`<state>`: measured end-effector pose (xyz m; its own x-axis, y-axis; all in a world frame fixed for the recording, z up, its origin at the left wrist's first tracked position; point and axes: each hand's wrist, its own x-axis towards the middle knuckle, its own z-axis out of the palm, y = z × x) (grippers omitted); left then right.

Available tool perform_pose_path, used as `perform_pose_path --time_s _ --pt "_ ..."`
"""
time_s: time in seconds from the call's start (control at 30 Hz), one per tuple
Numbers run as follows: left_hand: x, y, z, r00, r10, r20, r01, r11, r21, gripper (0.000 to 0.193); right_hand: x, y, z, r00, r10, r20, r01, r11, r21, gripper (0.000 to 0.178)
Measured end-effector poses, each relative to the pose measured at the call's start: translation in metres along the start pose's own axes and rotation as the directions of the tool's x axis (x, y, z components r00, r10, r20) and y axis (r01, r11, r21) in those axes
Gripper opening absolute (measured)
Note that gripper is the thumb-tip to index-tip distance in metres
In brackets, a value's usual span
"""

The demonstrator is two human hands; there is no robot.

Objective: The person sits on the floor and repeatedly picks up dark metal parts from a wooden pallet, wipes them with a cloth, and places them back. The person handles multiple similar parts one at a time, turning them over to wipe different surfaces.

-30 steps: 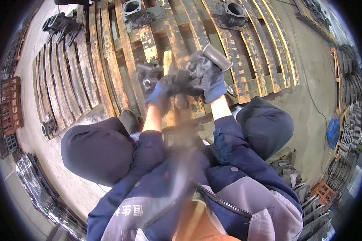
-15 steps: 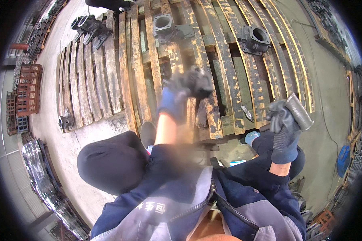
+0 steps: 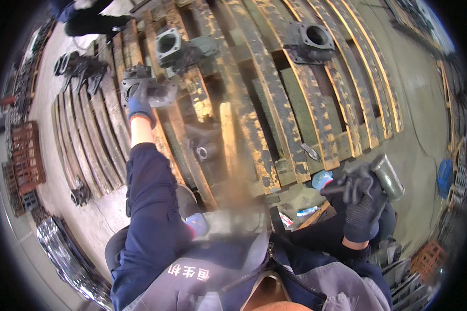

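Observation:
Reached out to the far left, my left hand, in a blue and grey glove, has its fingers on a grey flanged metal casting at the pallet's left part. The fingers are closed on it and partly hidden. Close to my right knee, my gloved right hand grips a hammer with a thick cylindrical metal head; a dark handle end sticks out of the fist. Between my arms, a darker casting with a small round opening lies low among the slats, partly blurred.
Slatted wooden pallet with gaps fills the middle. On it stand a casting and another casting. More castings are at far left. A pointed metal piece lies near the front edge. Another person's dark leg shows at upper left.
My left hand has moved left and away from me with the casting. My right hand has lowered slightly with the hammer. My view has shifted, and the other person's leg shows more.

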<state>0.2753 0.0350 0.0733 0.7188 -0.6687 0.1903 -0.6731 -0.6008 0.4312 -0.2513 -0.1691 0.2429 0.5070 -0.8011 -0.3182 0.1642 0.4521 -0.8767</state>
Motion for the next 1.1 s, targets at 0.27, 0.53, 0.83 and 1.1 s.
perform_pose_path --time_s 0.27,0.53,0.83,1.1 --pt "0.033 0.094 0.044 0.833 -0.551 0.049 0.546 0.803 -0.238 0.029 -0.006 -0.021 0.007 0.978 -0.072 -0.196 0.057 0.995 -0.082 0.044" --pt "0.100 0.362 0.148 0.726 0.677 -0.121 -0.675 0.735 0.063 0.051 -0.009 -0.040 -0.007 0.898 -0.164 -0.408 0.137 0.986 -0.094 0.040" --pt "0.110 0.412 0.202 0.610 0.698 0.375 -0.773 0.627 0.092 0.049 -0.008 -0.058 0.000 0.893 -0.215 -0.396 0.158 0.973 -0.171 0.024" --pt "0.091 0.367 0.160 0.507 0.653 0.563 -0.777 0.629 -0.030 0.044 -0.004 -0.048 -0.002 0.864 -0.056 -0.500 0.081 0.996 0.028 0.033"
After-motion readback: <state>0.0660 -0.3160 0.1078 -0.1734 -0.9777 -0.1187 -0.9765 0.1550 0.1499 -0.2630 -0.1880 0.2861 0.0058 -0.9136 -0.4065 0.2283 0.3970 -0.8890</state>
